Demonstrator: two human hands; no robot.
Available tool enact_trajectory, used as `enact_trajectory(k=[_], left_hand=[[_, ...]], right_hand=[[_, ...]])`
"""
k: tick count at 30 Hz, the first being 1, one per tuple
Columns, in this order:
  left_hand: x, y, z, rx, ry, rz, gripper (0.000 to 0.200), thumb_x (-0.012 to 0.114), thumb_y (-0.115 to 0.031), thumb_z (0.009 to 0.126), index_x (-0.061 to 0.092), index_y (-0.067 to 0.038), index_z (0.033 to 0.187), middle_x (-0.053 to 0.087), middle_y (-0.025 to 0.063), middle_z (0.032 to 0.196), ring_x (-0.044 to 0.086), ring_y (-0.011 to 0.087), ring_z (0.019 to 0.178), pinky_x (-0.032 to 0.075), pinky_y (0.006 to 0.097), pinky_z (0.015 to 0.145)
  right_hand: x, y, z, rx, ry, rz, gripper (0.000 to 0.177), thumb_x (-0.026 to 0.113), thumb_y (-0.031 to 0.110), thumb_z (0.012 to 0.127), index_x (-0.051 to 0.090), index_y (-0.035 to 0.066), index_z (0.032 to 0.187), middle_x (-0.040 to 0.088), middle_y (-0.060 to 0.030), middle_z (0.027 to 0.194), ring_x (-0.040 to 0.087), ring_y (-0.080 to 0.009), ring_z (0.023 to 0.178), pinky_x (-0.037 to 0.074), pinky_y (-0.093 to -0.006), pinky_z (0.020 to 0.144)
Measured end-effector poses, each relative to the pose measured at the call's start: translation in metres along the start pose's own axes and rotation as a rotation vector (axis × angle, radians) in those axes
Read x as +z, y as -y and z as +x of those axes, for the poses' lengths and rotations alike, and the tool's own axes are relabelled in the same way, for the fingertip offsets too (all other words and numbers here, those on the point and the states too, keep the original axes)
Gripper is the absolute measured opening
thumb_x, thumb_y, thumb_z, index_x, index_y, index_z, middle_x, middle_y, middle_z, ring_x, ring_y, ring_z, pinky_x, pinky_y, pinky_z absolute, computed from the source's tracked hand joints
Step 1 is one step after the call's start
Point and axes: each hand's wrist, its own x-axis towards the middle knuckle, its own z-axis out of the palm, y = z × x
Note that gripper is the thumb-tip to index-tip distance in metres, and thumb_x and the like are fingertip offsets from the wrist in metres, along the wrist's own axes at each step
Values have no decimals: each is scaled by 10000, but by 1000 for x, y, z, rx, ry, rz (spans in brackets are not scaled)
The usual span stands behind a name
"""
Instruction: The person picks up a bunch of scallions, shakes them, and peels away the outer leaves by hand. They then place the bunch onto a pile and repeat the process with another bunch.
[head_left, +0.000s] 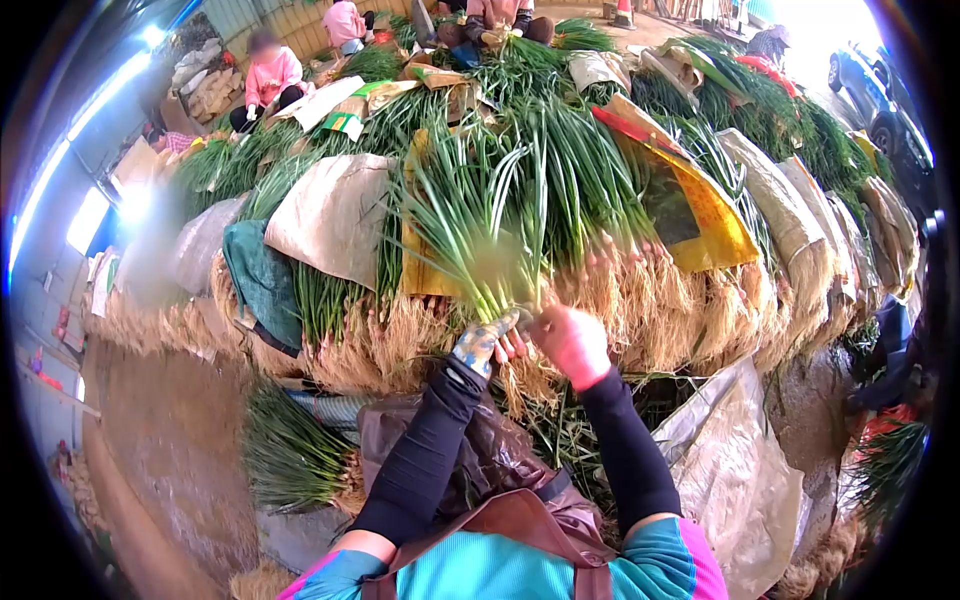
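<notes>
My left hand [483, 343], in a patterned glove, is closed around the lower stems of a few green onions [486, 298]. Their long leaves fan upward over the pile, and pinkish bulbs and pale roots hang below the fingers. Close beside it, my right hand [571, 343], in a pinkish glove, has its fingers bent together near the bulbs. What lies between those fingers is too blurred to make out. Just beyond both hands, a thick layer of green onions [585, 190] lies with its bulbs and straw-coloured roots [645, 290] toward me.
A yellow-and-red sack [700, 215], a beige sack [330, 215] and a teal cloth [262, 275] drape over the heap. A loose bunch of green onions [295, 450] lies low on the left. Plastic sheeting [740, 480] hangs at right. Another person [272, 75] sits beyond the heap.
</notes>
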Motion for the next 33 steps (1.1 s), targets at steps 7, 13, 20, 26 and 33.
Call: enact_trajectory(k=[7, 13, 20, 26, 33], left_hand=[[-2, 9, -23, -5, 213, -155, 297, 490, -203, 885, 544, 38, 1050, 611, 166, 806, 489, 59, 483, 305, 132, 342], [4, 22, -27, 234, -54, 218, 184, 540, -203, 855, 587, -33, 907, 585, 95, 553, 449, 125, 324, 339, 215, 298], [-11, 38, -27, 117, 107, 160, 284, 475, -229, 881, 582, 16, 977, 605, 90, 929, 561, 143, 741, 474, 236, 658], [-7, 41, -28, 142, 445, -342, 291, 465, -244, 898, 537, 3, 1034, 585, 150, 988, 569, 243, 755, 489, 372, 678], [-22, 54, -14, 126, 515, -490, 297, 460, -237, 893, 553, 27, 994, 583, 165, 1009, 566, 228, 789, 488, 405, 688]], right_hand=[[19, 0, 15, 292, 139, 1241, 331, 527, 341, 873, 568, 28, 969, 538, 14, 753, 462, -53, 579, 375, -203, 493], [37, 0, 31, 162, -231, 82, 260, 619, 282, 779, 550, 65, 654, 510, -108, 525, 501, -215, 452, 401, -310, 461], [28, -17, 1, 628, -269, 1062, 245, 568, 275, 846, 571, 78, 699, 489, 21, 561, 406, -55, 440, 331, -204, 407], [27, 3, 11, 475, 38, 1520, 274, 480, 313, 899, 577, 58, 926, 450, 53, 621, 353, -36, 464, 272, -176, 419], [41, 12, 3, 509, -153, 1627, 159, 536, 238, 879, 556, 81, 901, 522, 38, 648, 443, -46, 492, 345, -184, 431]])
